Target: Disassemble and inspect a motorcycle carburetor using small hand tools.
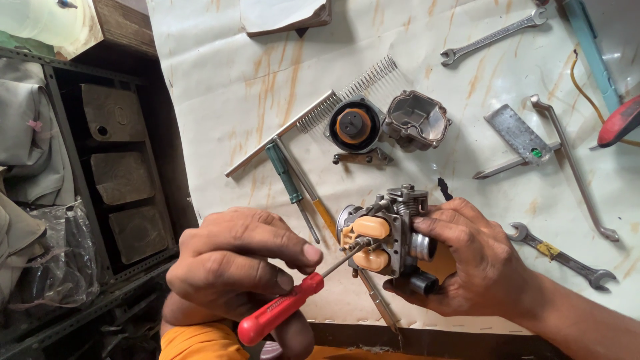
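Stained worktop [220,80], hands gripping screwdriver [287,307], carburetor [390,230]

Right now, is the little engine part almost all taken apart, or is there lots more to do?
Partly apart. Done: the metal bowl, the round black cap and the spring lie loose on the sheet. In hand: the right hand grips the carburetor body; the left hand puts the red screwdriver against its orange floats. Left: the floats remain attached.
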